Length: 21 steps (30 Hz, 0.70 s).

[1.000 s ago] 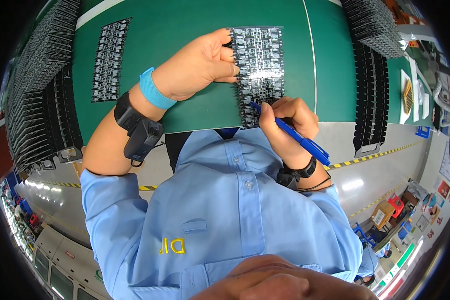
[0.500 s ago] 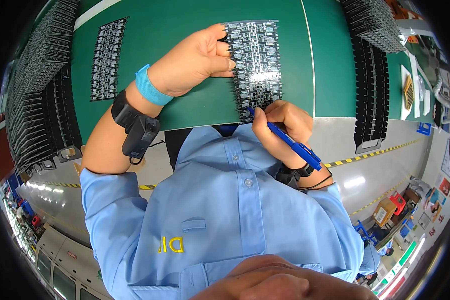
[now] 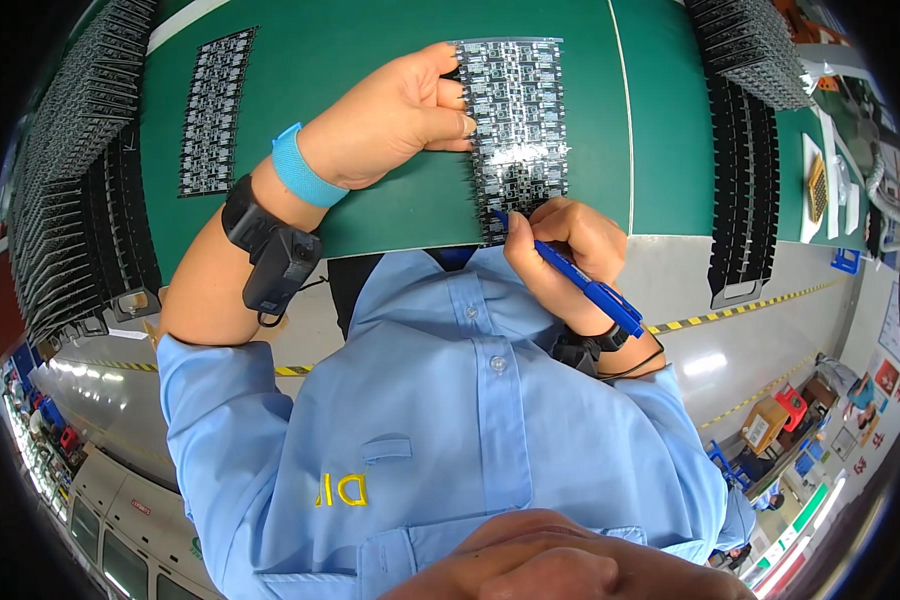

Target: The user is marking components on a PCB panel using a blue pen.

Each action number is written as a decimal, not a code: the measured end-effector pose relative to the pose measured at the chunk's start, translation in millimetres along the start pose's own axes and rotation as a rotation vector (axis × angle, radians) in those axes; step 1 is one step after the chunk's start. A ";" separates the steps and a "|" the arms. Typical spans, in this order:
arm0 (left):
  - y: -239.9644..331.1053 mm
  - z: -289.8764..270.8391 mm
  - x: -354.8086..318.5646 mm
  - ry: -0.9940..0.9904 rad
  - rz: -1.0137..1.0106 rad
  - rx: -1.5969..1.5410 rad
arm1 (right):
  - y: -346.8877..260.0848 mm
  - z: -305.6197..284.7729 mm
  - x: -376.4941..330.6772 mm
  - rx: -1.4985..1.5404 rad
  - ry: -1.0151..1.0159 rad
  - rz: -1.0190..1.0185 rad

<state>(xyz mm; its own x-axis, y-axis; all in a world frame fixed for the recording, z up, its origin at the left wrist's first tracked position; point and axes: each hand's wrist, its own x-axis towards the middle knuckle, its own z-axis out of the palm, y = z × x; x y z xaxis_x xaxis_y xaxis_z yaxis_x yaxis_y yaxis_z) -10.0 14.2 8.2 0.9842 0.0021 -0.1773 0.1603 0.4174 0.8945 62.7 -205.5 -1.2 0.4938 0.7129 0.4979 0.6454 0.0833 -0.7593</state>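
A circuit board panel [image 3: 516, 110], dark with rows of small shiny parts, is held over the green table near its front edge. My left hand [image 3: 410, 115] is closed on the panel's left edge, thumb on the near side of the grip. In my right hand [image 3: 575, 245] is a blue pen [image 3: 590, 285], pinched between thumb and fingers. Its tip meets the lower left part of the panel; whether it touches the surface I cannot tell. The fingers of my right hand sit beside the panel's lower right corner.
Another circuit board panel [image 3: 215, 112] lies on the green table [image 3: 370, 220] at the left. Black slotted racks with upright panels stand at the far left [image 3: 120, 215] and at the right [image 3: 742, 180]. A yellow-brown piece [image 3: 817, 186] on a white tray lies farther right.
The panel and my left hand have shifted very slightly to the right. My right hand and the pen have barely moved.
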 end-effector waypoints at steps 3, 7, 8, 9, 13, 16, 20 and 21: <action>1.3 0.9 -0.5 0.003 -0.005 0.003 | 0.9 -1.8 -1.0 -0.007 -0.030 -0.013; 1.8 3.1 -0.1 0.024 -0.005 0.008 | -0.2 -2.0 0.3 -0.026 -0.045 -0.010; 0.7 3.3 0.4 0.039 0.005 0.010 | -0.5 -1.7 0.6 -0.025 -0.040 -0.017; -0.2 3.2 0.7 0.053 0.015 0.012 | -0.7 -1.3 0.9 -0.025 -0.035 -0.024; -2.2 -0.8 0.6 0.004 0.006 0.004 | -0.8 -2.9 -2.3 0.037 -0.025 0.042; -1.5 -2.5 0.6 0.006 -0.012 0.044 | -0.8 -5.9 -3.8 0.082 -0.013 0.086; 5.3 8.9 -1.4 0.057 -0.004 -0.001 | -3.4 -6.0 -4.5 0.105 0.013 0.088; 6.6 11.4 -1.8 0.082 0.004 -0.033 | -5.0 -4.9 -4.4 0.101 0.020 0.077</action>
<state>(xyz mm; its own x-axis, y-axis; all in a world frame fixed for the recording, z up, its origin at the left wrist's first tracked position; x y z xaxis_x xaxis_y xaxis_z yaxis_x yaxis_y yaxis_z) -9.9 6.6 19.1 0.9749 0.0780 -0.2083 0.1526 0.4471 0.8814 60.2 -212.5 2.5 0.5517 0.7059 0.4441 0.5437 0.0994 -0.8334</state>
